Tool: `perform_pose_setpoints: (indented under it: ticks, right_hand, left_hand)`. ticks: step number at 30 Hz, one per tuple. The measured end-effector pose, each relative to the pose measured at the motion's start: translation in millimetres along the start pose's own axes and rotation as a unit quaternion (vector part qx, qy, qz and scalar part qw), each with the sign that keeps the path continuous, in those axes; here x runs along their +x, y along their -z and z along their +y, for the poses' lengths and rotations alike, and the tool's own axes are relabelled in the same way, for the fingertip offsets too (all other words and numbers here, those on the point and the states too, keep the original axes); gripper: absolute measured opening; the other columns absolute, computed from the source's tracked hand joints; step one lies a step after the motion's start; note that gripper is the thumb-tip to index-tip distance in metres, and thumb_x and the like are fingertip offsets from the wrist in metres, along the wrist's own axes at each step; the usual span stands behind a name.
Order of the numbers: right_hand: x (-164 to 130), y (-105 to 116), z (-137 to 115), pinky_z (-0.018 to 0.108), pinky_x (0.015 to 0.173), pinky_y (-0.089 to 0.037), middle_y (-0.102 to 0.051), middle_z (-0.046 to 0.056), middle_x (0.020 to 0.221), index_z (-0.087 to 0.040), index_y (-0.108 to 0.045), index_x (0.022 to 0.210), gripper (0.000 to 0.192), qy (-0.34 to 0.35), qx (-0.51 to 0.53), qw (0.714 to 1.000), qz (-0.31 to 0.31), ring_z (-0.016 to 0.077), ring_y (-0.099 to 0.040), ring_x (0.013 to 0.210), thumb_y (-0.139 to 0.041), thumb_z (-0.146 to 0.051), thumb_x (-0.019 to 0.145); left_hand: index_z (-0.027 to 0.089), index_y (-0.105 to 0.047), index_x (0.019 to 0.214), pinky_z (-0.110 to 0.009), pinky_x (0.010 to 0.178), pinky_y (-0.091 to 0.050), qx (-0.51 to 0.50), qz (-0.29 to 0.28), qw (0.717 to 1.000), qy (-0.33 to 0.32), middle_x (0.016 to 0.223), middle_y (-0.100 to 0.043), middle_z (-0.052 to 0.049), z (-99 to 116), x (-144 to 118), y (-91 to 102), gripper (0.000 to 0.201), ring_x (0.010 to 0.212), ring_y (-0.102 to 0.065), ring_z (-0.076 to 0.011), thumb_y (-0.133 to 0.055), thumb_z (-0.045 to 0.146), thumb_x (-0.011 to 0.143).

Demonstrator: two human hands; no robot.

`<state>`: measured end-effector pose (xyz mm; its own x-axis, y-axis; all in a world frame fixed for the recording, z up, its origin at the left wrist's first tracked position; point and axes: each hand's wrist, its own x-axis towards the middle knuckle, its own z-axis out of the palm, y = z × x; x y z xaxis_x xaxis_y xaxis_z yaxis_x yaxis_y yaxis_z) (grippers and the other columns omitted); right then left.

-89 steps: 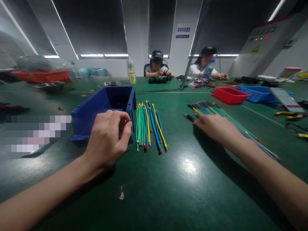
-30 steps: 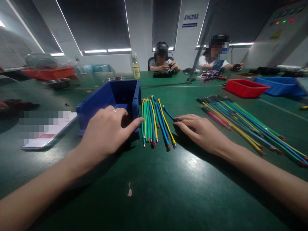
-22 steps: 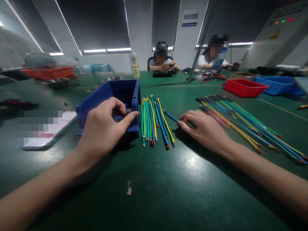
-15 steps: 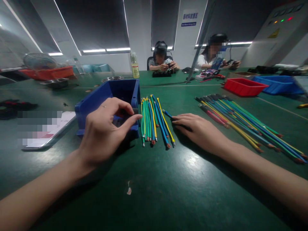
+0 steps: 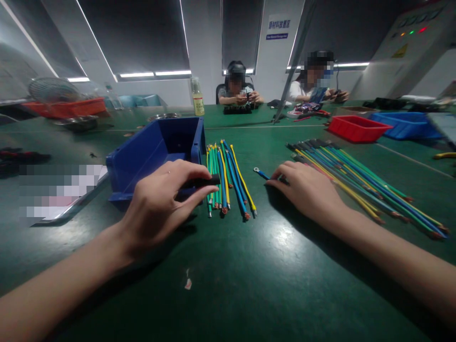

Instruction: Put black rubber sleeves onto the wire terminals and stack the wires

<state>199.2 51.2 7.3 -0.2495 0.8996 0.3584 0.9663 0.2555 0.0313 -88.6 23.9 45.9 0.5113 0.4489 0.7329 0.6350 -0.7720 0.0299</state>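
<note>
My left hand (image 5: 164,204) is closed, thumb and fingers pinching a short black heat-shrink tube (image 5: 214,179) in front of a dark blue bin (image 5: 133,164). Between my hands lies a row of short blue, green and yellow cables (image 5: 238,178) with metal terminals at the far ends. My right hand (image 5: 304,187) rests low over the table, its fingertips closed on a blue cable (image 5: 263,175) whose ring terminal points toward the row. The rest of that cable is hidden under the hand. On the right spreads a bundle of cables (image 5: 370,183) with black sleeves at their far ends.
A red tray (image 5: 358,129) and a blue tray (image 5: 404,126) stand at the back right. A bottle (image 5: 198,99) is behind the bin. On the left lies a sheet in a holder (image 5: 67,197). Two people sit across the green table (image 5: 235,280), handling small parts.
My left hand has come right and slightly down with the black tube, which now shows more. My right hand has shifted right, drawing the blue cable away from the row.
</note>
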Motion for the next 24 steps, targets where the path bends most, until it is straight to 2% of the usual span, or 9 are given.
perform_pose_setpoints:
  ticks: [5,8,11,14,18,24]
  right_hand:
    - [1,1,-1,0.036,0.071,-0.046,-0.067,0.006,0.090,-0.019,-0.064,0.089,0.016,0.004,0.006,1.000,0.002,0.0253,-0.062,0.087,-0.056,-0.033,0.089]
    - [0,6,-1,0.032,0.065,-0.045,-0.068,0.004,0.083,-0.018,-0.061,0.090,0.010,-0.021,0.069,0.997,0.012,0.0221,-0.063,0.078,-0.055,-0.027,0.089]
    - [-2,15,-6,0.028,0.060,-0.044,-0.067,0.001,0.074,-0.017,-0.058,0.093,0.008,-0.040,0.166,0.984,0.048,0.0166,-0.063,0.065,-0.054,-0.024,0.091]
    - [-7,24,-16,0.025,0.060,-0.045,-0.065,0.001,0.074,-0.017,-0.055,0.094,0.006,0.026,0.222,0.968,0.115,0.0134,-0.062,0.064,-0.054,-0.021,0.091]
    - [-16,32,-31,0.025,0.064,-0.046,-0.064,0.003,0.084,-0.018,-0.054,0.100,0.008,0.148,0.204,0.950,0.186,0.0133,-0.062,0.072,-0.050,-0.019,0.093]
    - [-19,34,-35,0.025,0.065,-0.045,-0.059,0.003,0.084,-0.017,-0.054,0.099,0.009,0.237,0.196,0.933,0.185,0.0127,-0.056,0.073,-0.049,-0.014,0.092]
  left_hand:
    - [0.017,-0.065,0.109,-0.025,0.075,-0.052,0.005,-0.017,1.000,-0.023,0.093,-0.070,-0.003,1,0,1.4,0.030,0.081,-0.064,-0.0133,-0.069,0.024,0.079]
    - [0.018,-0.067,0.107,-0.021,0.068,-0.052,-0.015,-0.015,0.999,-0.029,0.089,-0.071,-0.002,2,0,1.0,0.029,0.076,-0.063,-0.0113,-0.070,0.022,0.079]
    - [0.018,-0.068,0.104,-0.018,0.065,-0.051,-0.029,-0.006,0.999,-0.027,0.085,-0.071,-0.001,5,-3,-0.3,0.027,0.072,-0.063,-0.0090,-0.071,0.019,0.077]
    - [0.021,-0.068,0.104,-0.017,0.064,-0.052,-0.067,-0.011,0.998,0.009,0.085,-0.071,0.000,4,-6,-2.5,0.026,0.071,-0.063,-0.0082,-0.069,0.018,0.079]
    - [0.025,-0.068,0.106,-0.020,0.063,-0.054,-0.090,-0.033,0.994,0.057,0.086,-0.070,-0.001,3,-9,-4.3,0.024,0.069,-0.063,-0.0096,-0.064,0.020,0.083]
    - [0.024,-0.068,0.104,-0.021,0.057,-0.053,-0.080,-0.036,0.995,0.047,0.084,-0.071,-0.002,5,-6,-4.7,0.022,0.066,-0.061,-0.0110,-0.065,0.023,0.083]
